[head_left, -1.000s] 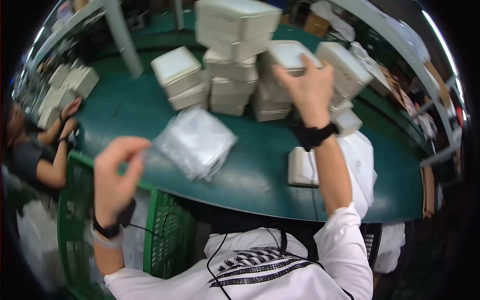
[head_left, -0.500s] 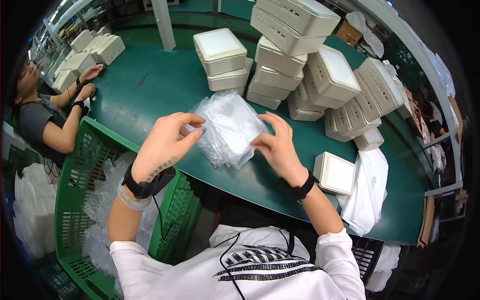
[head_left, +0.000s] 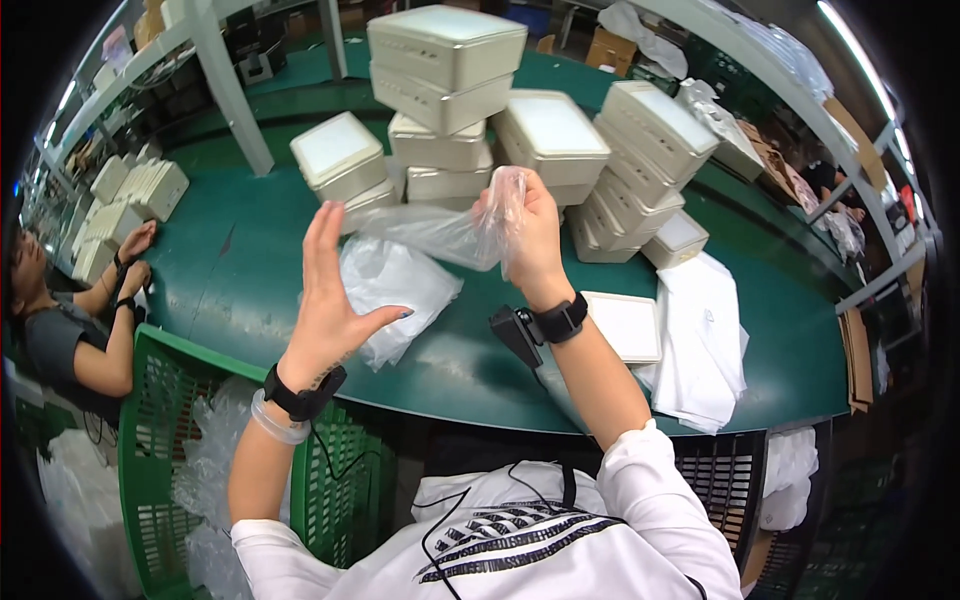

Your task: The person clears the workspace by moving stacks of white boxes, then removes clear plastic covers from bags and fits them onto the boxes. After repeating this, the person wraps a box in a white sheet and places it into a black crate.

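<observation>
My right hand (head_left: 537, 240) is closed around the gathered end of a clear plastic bag (head_left: 430, 236), raised above the table. The bag stretches leftward from my fist toward my left hand (head_left: 325, 310). That left hand is open, thumb and fingers wide apart, with nothing in it. Between and below my hands lies a crumpled stack of thin translucent plastic bags (head_left: 405, 290) on the green table. Just beyond them stand cream-coloured box-shaped units (head_left: 340, 155) with white tops. Another such unit (head_left: 622, 325) lies by my right forearm, partly hidden by it.
Tall piles of the same units (head_left: 445, 50) line the table's far side. White sheeting (head_left: 700, 340) hangs over the right front edge. A green crate (head_left: 160, 450) with loose plastic bags stands at lower left. A co-worker (head_left: 75, 340) sits at the left, near more units.
My right hand has risen off the stack, drawing a clear bag up with it. My left hand has let its fingers spread. The whole view has shifted.
</observation>
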`<move>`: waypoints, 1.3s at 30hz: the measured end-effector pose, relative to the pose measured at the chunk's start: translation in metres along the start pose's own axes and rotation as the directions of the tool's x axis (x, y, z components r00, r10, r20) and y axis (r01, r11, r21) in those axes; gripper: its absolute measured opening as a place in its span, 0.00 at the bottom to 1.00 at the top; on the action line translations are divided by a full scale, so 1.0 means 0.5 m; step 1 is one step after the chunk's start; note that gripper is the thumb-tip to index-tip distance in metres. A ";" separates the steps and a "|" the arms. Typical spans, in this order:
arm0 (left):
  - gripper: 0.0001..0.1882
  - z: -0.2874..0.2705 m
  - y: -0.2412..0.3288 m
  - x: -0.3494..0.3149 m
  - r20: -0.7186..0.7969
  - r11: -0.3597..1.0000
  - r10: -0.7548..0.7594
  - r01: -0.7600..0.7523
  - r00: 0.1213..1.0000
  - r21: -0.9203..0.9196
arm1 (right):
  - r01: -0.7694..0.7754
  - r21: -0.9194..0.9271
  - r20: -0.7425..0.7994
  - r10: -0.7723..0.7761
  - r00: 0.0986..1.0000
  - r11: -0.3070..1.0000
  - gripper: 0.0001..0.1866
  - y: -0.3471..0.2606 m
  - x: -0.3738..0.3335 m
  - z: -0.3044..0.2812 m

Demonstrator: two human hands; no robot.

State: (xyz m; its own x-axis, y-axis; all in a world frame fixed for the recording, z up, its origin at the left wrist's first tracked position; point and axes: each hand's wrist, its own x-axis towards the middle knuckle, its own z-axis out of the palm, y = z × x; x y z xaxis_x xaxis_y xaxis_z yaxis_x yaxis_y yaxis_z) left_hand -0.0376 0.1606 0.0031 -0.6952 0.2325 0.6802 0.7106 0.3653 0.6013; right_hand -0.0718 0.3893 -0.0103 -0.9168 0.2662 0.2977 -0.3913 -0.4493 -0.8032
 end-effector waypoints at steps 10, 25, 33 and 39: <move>0.17 0.089 0.088 -0.037 0.532 0.141 -0.333 0.599 0.779 -0.789 | -0.120 0.500 0.605 -0.247 0.757 0.857 0.65 -0.202 -0.111 -0.085; 0.15 0.072 0.088 -0.127 0.810 -0.048 -0.138 0.813 0.570 -0.580 | -0.334 -0.021 0.709 0.249 0.660 0.942 0.75 -0.039 -0.282 -0.051; 0.15 0.087 0.095 -0.106 0.816 -0.178 -0.275 0.807 0.508 -0.563 | -0.200 -0.502 0.456 0.454 0.765 0.841 0.57 -0.070 -0.289 -0.050; 0.16 0.085 0.091 -0.106 0.700 0.121 -0.364 0.776 0.614 -0.619 | -0.292 -0.011 -0.073 0.291 0.954 0.956 0.31 -0.184 -0.298 -0.115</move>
State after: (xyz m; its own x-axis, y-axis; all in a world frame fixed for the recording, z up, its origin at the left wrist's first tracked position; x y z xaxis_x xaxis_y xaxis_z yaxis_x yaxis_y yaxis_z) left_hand 0.0270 0.2032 -0.0236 -0.7617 0.6411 -0.0941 -0.3867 -0.3332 0.8599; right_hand 0.1053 0.4402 -0.0107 -0.9826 0.1855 0.0129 -0.1053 -0.4978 -0.8608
